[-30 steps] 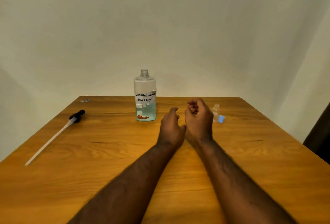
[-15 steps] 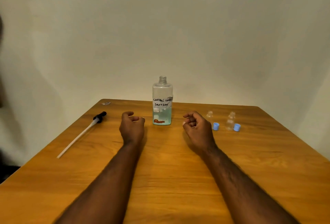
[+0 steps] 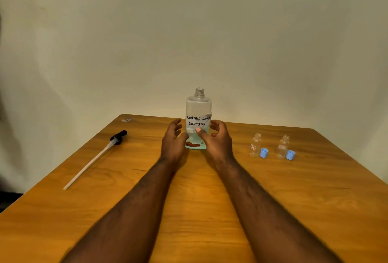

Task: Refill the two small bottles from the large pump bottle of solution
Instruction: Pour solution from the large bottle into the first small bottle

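Hidden stuff first: lower sides of the large bottle (image 3: 198, 116) sit behind both hands, so I can't confirm whether palms or fingers actually touch the plastic. Right thumb tip lies across the front of the bottle at liquid level, looks like contact, not certain. Bottle base partly covered. Label reads "CONTACT LENS SOLUTION", a couple of letters unclear. Grey patch at the top edge of the wall is cut off by the view.

Left hand (image 3: 173, 141): fingers spread and curled, cupped just left of the bottle, nothing gripped. Right hand (image 3: 217, 142): fingers apart and curved round the bottle's right side, not clamped that I can see.

Large bottle stands upright near the far middle of the wooden table (image 3: 315, 199), neck uncapped, pale blue-green liquid only in the bottom part. Pump head (image 3: 119, 135) with its long dip tube (image 3: 90, 164) lies flat well to the left. Two small bottles stand upright to the right, uncapped: left small bottle (image 3: 255, 145) with a small label, right small bottle (image 3: 282, 147). Contents too clear to judge. A blue cap (image 3: 264, 152) lies just beside the first, second blue cap (image 3: 290, 155) just beside the other. Small scrap (image 3: 126, 119) at the far left corner, unreadable.
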